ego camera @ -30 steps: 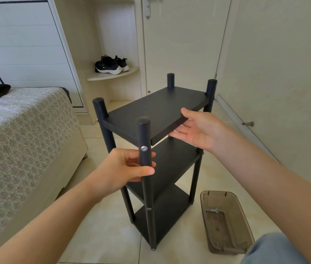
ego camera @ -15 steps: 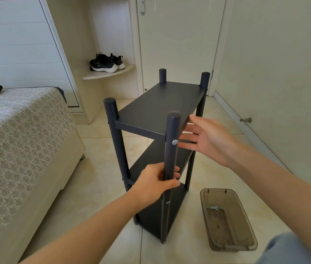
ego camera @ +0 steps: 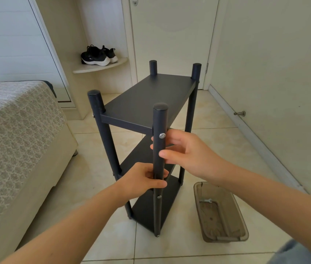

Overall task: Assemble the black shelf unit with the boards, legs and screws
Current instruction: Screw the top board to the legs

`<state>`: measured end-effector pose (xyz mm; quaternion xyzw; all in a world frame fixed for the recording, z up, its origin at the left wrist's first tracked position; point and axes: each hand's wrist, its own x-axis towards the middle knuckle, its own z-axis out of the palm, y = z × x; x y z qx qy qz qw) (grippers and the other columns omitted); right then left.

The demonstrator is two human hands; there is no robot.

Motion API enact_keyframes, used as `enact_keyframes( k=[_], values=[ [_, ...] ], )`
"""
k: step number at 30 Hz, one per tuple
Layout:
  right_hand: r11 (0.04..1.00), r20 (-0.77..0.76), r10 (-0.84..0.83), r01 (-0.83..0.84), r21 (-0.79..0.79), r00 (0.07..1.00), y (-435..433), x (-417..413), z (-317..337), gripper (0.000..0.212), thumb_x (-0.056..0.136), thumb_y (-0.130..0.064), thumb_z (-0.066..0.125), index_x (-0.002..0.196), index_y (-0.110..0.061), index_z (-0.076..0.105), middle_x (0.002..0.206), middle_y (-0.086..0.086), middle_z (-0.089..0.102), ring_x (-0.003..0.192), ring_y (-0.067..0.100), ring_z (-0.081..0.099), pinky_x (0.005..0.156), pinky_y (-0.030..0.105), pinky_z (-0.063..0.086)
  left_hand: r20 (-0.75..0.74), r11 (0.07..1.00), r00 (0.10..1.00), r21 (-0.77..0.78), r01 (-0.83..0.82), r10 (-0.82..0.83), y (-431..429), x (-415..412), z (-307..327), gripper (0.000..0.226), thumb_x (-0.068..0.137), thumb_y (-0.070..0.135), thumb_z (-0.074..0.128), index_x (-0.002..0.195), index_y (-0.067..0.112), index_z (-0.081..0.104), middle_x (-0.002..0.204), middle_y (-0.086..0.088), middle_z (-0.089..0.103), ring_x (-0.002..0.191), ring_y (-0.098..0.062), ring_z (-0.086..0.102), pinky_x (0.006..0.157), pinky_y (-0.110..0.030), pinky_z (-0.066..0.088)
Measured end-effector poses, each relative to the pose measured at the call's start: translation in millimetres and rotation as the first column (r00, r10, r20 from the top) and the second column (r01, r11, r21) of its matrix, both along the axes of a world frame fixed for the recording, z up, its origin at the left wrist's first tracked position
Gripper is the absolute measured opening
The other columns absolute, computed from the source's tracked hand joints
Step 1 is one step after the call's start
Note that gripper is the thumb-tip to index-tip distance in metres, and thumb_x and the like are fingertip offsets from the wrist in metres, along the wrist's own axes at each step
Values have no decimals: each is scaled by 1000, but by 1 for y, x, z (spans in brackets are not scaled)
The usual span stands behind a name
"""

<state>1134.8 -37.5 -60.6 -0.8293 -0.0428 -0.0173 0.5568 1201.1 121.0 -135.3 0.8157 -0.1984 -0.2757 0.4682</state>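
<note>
The black shelf unit (ego camera: 147,100) stands upright on the tiled floor, three boards fixed between several round legs. A silver screw (ego camera: 162,135) shows on the near right leg (ego camera: 159,119) just under the top board. My left hand (ego camera: 141,181) grips that leg at about the height of the middle board. My right hand (ego camera: 185,151) holds the same leg higher up, thumb across its front and fingers behind it, just below the screw.
A brown translucent plastic tray (ego camera: 240,221) lies on the floor to the right of the unit, with a small metal wrench (ego camera: 206,201) inside. A bed (ego camera: 13,134) fills the left side. Black sneakers (ego camera: 98,55) sit on a corner shelf. A door and wall stand behind.
The unit has been turned and set upright on the floor. My right hand left the top board's edge and took hold of the near leg. My left hand slid lower on that leg.
</note>
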Motion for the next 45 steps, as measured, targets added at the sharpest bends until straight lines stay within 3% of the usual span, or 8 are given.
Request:
enact_keyframes(
  k=[5, 11, 16, 20, 28, 35, 39, 45],
  values=[
    [999, 42, -13, 15, -41, 999, -1, -3, 0, 30, 97, -12, 58, 125, -21, 59, 119, -7, 68, 109, 13, 66, 93, 40, 57, -3, 999, 1000, 23, 29, -29, -1, -3, 9, 18, 88, 13, 76, 99, 27, 71, 101, 8, 75, 92, -7, 73, 81, -21, 58],
    [991, 132, -31, 13, 134, 991, -12, 7, 29, 32, 98, -8, 55, 128, -18, 58, 115, -4, 71, 106, 10, 68, 84, 32, 60, -12, 994, 1000, -105, 26, -28, -1, -8, 44, 21, 92, 18, 71, 112, 25, 69, 101, 7, 77, 95, -6, 73, 82, -20, 58],
    [956, 131, -98, 57, 287, 987, -25, 28, 50, 30, 100, -10, 54, 128, -19, 59, 113, -4, 72, 107, 10, 68, 81, 36, 61, 58, 968, 989, -223, -118, 134, -15, -11, 59, 26, 92, 25, 71, 116, 23, 61, 98, 2, 77, 91, -13, 74, 88, -33, 60],
    [951, 111, -149, 112, 287, 983, -35, 34, 54, 32, 100, -12, 53, 131, -21, 58, 113, -2, 71, 105, 13, 69, 84, 40, 60, 196, 950, 951, -251, -188, 240, -32, -14, 53, 28, 93, 30, 69, 119, 23, 60, 101, 4, 72, 91, -15, 72, 87, -41, 61],
    [960, 114, -180, 149, 238, 977, -60, 33, 54, 27, 100, -14, 55, 125, -18, 63, 115, 2, 69, 102, 15, 70, 81, 39, 61, 254, 965, 956, -251, -81, 146, -54, -10, 55, 26, 94, 29, 67, 105, 44, 48, 102, 7, 69, 81, -9, 73, 69, -21, 58],
    [965, 129, -207, 181, 188, 970, -81, 38, 40, 21, 98, -22, 58, 117, -17, 66, 110, -2, 71, 98, 9, 70, 78, 30, 61, 215, 954, 961, -277, -112, 175, -59, -6, 60, 26, 94, 26, 67, 107, 39, 49, 102, 4, 71, 78, -13, 75, 66, -24, 61],
    [952, -37, -282, 285, 110, 959, -109, 37, -8, 16, 98, -20, 58, 112, -17, 67, 102, -1, 73, 96, 10, 71, 79, 27, 60, 250, 955, 945, -258, -147, 213, -61, 5, 62, 28, 94, 28, 66, 115, 34, 48, 101, 2, 71, 79, -16, 75, 76, -38, 64],
    [922, -406, -385, 333, -196, 829, -148, 40, -146, 15, 99, -20, 55, 108, -13, 63, 101, 3, 70, 93, 18, 67, 75, 29, 56, 287, 956, 926, -229, -181, 244, -67, 14, 63, 31, 96, 29, 65, 120, 30, 45, 100, 3, 70, 77, -13, 74, 73, -34, 63]
  ],
)
